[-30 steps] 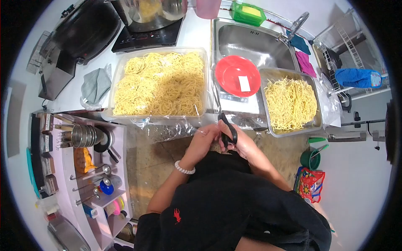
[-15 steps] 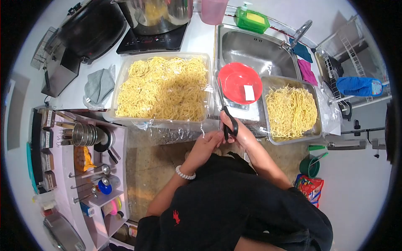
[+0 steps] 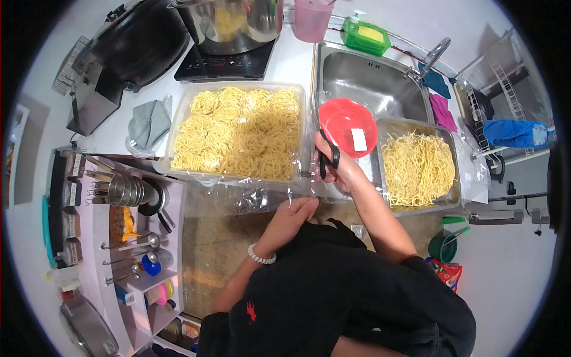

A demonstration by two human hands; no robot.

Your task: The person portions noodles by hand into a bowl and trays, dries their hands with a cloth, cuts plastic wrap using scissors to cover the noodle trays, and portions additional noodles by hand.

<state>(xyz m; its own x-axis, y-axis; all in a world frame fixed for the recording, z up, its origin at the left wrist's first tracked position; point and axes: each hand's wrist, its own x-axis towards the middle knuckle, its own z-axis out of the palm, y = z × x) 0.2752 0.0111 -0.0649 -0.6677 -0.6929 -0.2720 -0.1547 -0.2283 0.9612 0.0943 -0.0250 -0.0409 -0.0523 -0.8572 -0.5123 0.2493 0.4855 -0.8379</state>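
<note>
In the head view, my right hand [image 3: 347,174] is closed around the black handles of a pair of scissors [image 3: 331,159], whose blades point up beside the plastic tub. Lower and to the left, my left hand [image 3: 295,215] pinches the edge of a clear plastic sheet [image 3: 253,197] that hangs over the counter's front. The sheet seems to run up between the tub and the red plate. Yellow noodles [image 3: 238,134] in several bundles fill the translucent tub [image 3: 173,140]. To the right of the scissors sits a red plate [image 3: 339,126] with a white label on it.
A metal tray [image 3: 420,208] of noodles stands right of the plate. Behind are a steel sink [image 3: 357,74], a pot [image 3: 223,30] on an induction cooker [image 3: 226,68], and a pink pitcher [image 3: 312,22]. Shelves with ladles [image 3: 151,241] stand at lower left.
My hands have moved apart: the right went up with the scissors, the left came slightly down and back, holding the plastic edge. The whole view has shifted a little.
</note>
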